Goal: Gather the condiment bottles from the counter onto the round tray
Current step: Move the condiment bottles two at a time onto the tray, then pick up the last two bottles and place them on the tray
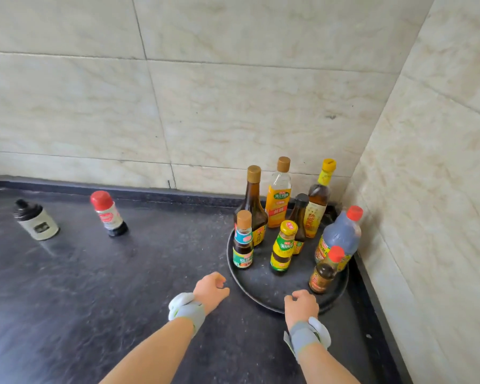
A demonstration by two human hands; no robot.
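A dark round tray [261,289] sits in the counter's right corner with several condiment bottles standing on it, among them a tall brown bottle [252,206] and a big red-capped bottle [341,234]. On the counter to the left stand a red-capped bottle [108,214] and a white bottle with a black top [36,221]. My left hand [209,291] hovers just left of the tray's front rim, fingers curled, holding nothing. My right hand [301,303] rests at the tray's front rim, fingers curled; whether it grips the rim I cannot tell.
Tiled walls meet in a corner behind and right of the tray. The dark counter [81,300] stretches left. Both wrists carry grey bands.
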